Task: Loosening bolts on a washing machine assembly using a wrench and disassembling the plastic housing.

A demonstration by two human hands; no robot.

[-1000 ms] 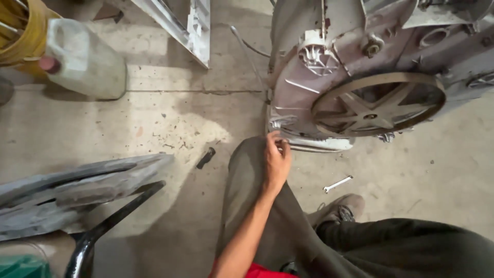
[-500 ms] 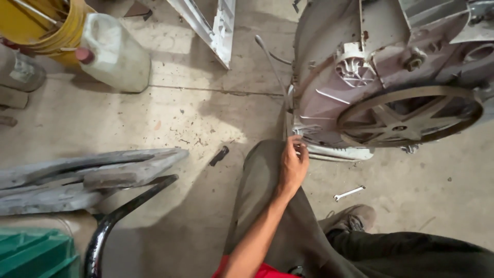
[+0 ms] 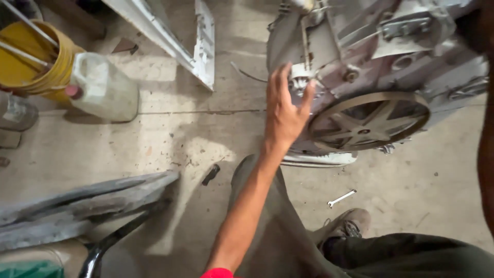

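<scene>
Left hand (image 3: 284, 110) is up, fingers spread wide, holding nothing, just in front of the small white motor fan (image 3: 300, 85) on the machine drum (image 3: 360, 56). The big spoked pulley wheel (image 3: 368, 121) lies to its right. The spanner (image 3: 341, 198) rests on the floor (image 3: 170, 134), nearer the shoe (image 3: 342, 226). The right hand is cut off at the right edge, its grip unreadable.
</scene>
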